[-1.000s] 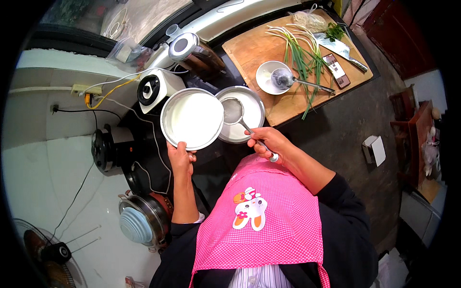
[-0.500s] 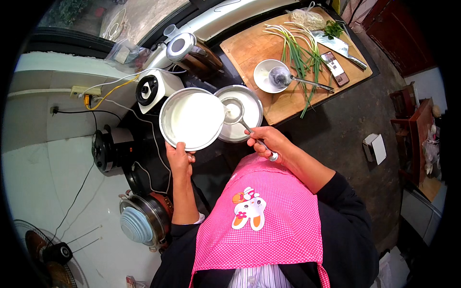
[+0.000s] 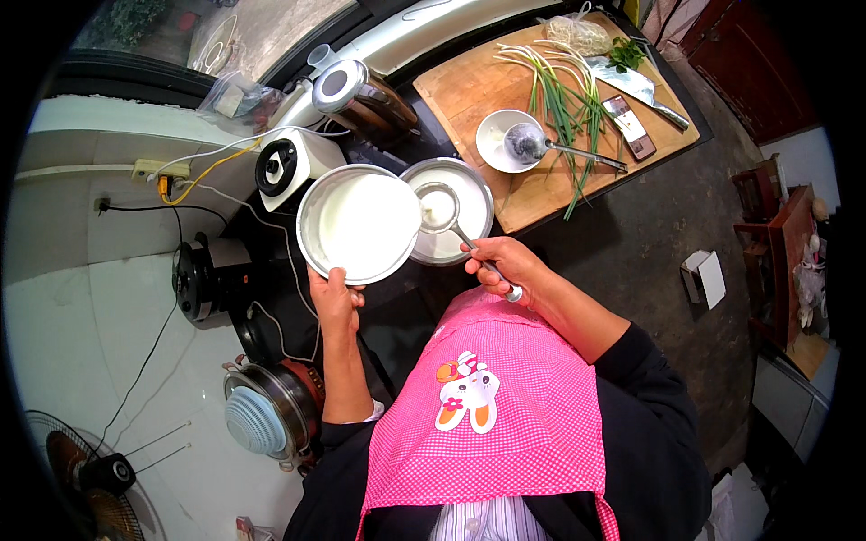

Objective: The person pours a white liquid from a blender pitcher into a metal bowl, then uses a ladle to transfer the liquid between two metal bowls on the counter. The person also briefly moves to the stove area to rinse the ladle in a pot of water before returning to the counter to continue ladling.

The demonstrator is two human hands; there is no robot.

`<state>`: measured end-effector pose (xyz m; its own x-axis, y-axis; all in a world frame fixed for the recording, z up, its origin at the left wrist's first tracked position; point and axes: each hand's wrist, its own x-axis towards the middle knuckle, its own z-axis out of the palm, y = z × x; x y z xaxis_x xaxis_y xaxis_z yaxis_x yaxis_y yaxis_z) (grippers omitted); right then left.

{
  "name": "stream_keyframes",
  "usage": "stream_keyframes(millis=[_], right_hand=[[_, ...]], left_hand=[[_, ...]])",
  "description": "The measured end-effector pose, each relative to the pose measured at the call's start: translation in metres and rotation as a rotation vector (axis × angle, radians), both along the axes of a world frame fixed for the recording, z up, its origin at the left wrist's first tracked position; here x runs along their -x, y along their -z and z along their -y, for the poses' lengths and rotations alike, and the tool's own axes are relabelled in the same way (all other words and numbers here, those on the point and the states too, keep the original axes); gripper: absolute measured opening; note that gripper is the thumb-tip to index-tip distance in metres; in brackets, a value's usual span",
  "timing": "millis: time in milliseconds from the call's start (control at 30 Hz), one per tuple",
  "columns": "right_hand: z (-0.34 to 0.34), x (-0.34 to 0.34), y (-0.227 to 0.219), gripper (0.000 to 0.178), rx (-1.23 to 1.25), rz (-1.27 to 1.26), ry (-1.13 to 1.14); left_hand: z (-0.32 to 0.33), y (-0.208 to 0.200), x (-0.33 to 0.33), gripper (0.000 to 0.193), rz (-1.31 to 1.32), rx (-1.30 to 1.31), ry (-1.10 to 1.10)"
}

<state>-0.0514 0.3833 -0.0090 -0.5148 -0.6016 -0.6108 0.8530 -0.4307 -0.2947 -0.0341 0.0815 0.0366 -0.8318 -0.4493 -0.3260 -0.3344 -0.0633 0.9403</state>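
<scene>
My left hand [image 3: 335, 305] grips the near rim of a round metal bowl [image 3: 304, 236], its thumb hooked over the edge. Inside that bowl is a white, milky liquid [image 3: 363, 224], which reaches the right-hand rim. My right hand [image 3: 507, 268] is closed around the handle of a small round strainer [image 3: 438, 208]. The strainer's head lies at the bowl's right edge, above a second metal bowl [image 3: 488, 227] that also holds white liquid. Some white stuff shows in the mesh. Whether liquid is running over the rim cannot be made out.
Right of the bowls, a wooden cutting board [image 3: 448, 83] carries a white bowl [image 3: 493, 132] with a ladle [image 3: 577, 155], scallions [image 3: 557, 90], a cleaver [image 3: 631, 86] and a phone [image 3: 630, 128]. A white appliance [image 3: 311, 162] and a tall metal jug [image 3: 374, 104] stand behind; cables [image 3: 293, 261] run left.
The held bowl has shifted very slightly left. My right hand and the strainer stay almost where they were.
</scene>
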Motion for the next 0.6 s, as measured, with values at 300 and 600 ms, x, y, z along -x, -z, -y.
stream_keyframes(millis=[300,600], right_hand=[[0.0006,-0.0002,-0.0011,0.023,-0.001,-0.001,-0.018],[0.0004,0.0004,-0.0023,0.024,-0.007,-0.001,-0.027]], left_hand=[[0.0028,0.002,-0.0014,0.044,-0.005,-0.002,0.002],[0.0007,-0.0028,0.0001,0.045,0.006,0.02,-0.008]])
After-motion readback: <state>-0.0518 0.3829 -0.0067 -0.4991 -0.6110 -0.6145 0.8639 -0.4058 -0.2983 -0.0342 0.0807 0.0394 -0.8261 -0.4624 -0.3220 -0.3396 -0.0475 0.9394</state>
